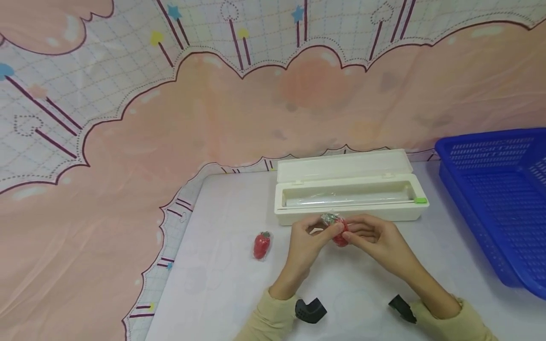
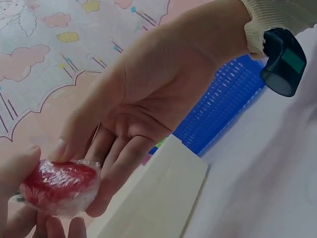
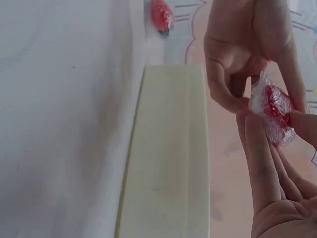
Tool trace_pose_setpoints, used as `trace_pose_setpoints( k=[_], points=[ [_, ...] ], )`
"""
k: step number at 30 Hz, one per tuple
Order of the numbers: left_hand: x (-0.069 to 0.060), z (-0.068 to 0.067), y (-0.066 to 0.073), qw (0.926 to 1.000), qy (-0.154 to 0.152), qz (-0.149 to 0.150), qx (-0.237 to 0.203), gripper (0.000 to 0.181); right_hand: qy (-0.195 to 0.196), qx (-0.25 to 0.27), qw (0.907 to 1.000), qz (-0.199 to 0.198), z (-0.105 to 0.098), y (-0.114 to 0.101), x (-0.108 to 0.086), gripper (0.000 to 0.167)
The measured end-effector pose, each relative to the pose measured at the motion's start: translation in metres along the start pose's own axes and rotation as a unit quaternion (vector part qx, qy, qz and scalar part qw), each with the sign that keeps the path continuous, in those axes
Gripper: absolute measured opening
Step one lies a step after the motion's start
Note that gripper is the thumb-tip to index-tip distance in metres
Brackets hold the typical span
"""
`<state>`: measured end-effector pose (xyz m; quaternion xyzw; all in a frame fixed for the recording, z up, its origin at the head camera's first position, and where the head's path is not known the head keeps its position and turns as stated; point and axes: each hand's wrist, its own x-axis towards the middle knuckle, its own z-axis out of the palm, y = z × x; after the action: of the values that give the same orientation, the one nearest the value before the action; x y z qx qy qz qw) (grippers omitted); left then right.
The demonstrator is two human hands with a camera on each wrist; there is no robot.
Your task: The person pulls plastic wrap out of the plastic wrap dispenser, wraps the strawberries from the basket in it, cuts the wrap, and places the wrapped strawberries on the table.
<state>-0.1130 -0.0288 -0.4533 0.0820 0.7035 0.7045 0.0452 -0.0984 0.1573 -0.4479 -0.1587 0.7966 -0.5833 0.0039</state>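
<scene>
Both hands hold a red strawberry [image 1: 341,239] wrapped in clear plastic film, in front of a white box. My left hand [image 1: 308,239] pinches it near the green leafy end. From the other side, my right hand [image 1: 380,240] grips it between thumb and fingers. Crinkled film [image 3: 262,101] bunches around the fruit in the right wrist view. In the left wrist view the wrapped strawberry [image 2: 62,186] lies between the fingertips of both hands. Another film-wrapped strawberry [image 1: 261,246] rests on the table to the left of the hands.
Behind the hands stands the white cling film box [image 1: 350,216], its lid [image 1: 343,166] raised and a film roll [image 1: 350,200] inside. A green slider [image 1: 420,201] sits at its right end. A blue plastic basket [image 1: 473,222] stands on the white table [image 1: 213,284] at right.
</scene>
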Motion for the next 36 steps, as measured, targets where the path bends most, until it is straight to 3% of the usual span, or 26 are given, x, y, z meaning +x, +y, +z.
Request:
trace_pose_setpoints(
  k=[6, 14, 24, 30, 36],
  points=[
    [0.0, 0.001, 0.0, 1.0, 0.0, 0.004, 0.009, 0.02, 0.003, 0.008, 0.9999, -0.007, 0.003, 0.001, -0.001, 0.03],
    [0.0, -0.005, 0.003, 0.9997, -0.017, -0.011, -0.01, 0.032, 0.007, 0.013, 0.9996, -0.023, 0.002, -0.001, -0.002, 0.028],
    [-0.011, -0.018, 0.001, 0.9986, -0.011, 0.03, 0.042, 0.025, -0.001, 0.028, 0.9994, -0.02, 0.011, 0.0, -0.001, 0.026],
    [-0.013, -0.032, 0.002, 0.9978, -0.02, 0.005, 0.063, 0.029, -0.011, 0.008, 0.9998, -0.011, 0.014, -0.001, 0.002, 0.025],
    [-0.02, -0.05, -0.003, 0.9972, 0.009, -0.021, 0.071, 0.034, -0.016, -0.035, 0.9992, -0.008, 0.014, -0.002, 0.002, 0.024]
  ],
)
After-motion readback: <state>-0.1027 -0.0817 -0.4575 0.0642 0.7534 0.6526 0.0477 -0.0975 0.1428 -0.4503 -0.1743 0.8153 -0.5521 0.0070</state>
